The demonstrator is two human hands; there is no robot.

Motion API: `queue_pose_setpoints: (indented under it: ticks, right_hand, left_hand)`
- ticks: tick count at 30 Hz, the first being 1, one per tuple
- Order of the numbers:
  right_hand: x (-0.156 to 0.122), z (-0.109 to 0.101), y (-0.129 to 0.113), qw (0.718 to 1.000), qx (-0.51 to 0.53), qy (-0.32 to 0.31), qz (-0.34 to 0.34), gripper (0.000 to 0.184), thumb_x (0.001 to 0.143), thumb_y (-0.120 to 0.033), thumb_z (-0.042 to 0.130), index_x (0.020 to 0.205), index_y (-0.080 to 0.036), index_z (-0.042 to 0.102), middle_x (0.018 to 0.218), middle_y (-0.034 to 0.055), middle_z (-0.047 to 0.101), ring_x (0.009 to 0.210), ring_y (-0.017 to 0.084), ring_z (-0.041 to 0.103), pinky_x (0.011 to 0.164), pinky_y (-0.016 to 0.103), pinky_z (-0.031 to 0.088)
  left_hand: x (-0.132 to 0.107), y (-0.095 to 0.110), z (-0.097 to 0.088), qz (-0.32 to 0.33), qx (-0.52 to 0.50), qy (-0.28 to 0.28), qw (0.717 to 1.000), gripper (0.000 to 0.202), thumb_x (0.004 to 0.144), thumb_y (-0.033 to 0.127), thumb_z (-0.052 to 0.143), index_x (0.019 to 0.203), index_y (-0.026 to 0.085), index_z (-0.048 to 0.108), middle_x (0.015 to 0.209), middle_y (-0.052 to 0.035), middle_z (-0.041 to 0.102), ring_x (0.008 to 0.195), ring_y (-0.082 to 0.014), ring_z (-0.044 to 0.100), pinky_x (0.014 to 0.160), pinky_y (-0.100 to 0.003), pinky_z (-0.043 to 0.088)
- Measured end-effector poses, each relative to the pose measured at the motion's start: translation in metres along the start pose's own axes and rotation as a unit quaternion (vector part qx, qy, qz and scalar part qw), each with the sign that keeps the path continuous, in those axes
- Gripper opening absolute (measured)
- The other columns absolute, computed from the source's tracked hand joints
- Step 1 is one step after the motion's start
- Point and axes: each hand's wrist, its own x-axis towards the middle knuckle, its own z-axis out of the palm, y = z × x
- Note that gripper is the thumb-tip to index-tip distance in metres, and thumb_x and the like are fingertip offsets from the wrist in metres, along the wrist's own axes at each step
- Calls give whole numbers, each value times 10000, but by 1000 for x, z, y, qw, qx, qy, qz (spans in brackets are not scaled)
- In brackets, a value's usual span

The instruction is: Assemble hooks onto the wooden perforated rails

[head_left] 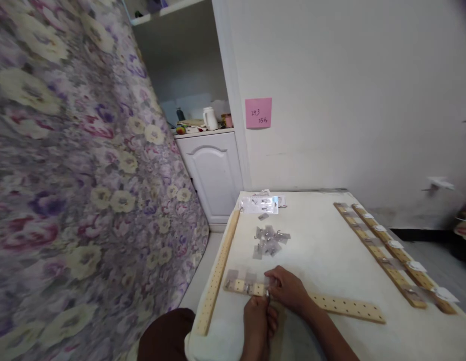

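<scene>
- Right now your left hand (255,313) is curled at the near edge of a perforated wooden strip (347,307), its fingers bunched, with a small glint of metal beside the thumb.
- Your right hand (287,288) bends over the strip from the right, fingertips at a clear piece (269,279); the view is small and soft, so you cannot tell whether either hand is clamped on anything or only pressing.
- That strip lies crosswise on the desk (319,235) in front of you, its bare right end running out past your right forearm.
- Two more clear pieces with small metal hooks sit on its left end, side by side.
- Beyond your hands is a loose pile of clear pieces (268,245), with a single piece (263,216) apart from it, near some flat packaging (257,204) at the far edge.
- Along your left edge runs another perforated strip (220,271).
- Over on your right, two strips lie nearly parallel: the inner one (361,234) bears clear pieces, the outer one (402,256) white ones.
</scene>
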Motion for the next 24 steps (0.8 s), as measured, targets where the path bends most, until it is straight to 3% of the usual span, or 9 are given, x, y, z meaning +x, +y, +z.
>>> queue_pose_setpoints:
  ticks: [8, 24]
  right_hand:
    - [2, -3, -1, 1000, -8, -4, 4, 383, 692, -214, 562, 1064, -239, 649, 935, 7, 657, 822, 145, 599, 741, 230, 414]
    - [4, -6, 1, 999, 33, -10, 14, 382, 670, -240, 615, 1049, -239, 664, 920, 5, 675, 798, 146, 603, 724, 232, 414]
  left_hand:
    - [2, 0, 0, 3, 6, -13, 1000, 367, 658, 543, 546, 578, 196, 457, 385, 26, 535, 248, -50, 359, 306, -177, 171]
    - [5, -1, -1, 8, 28, -38, 999, 285, 679, 460, 532, 611, 194, 457, 400, 25, 549, 247, -44, 356, 303, -170, 151]
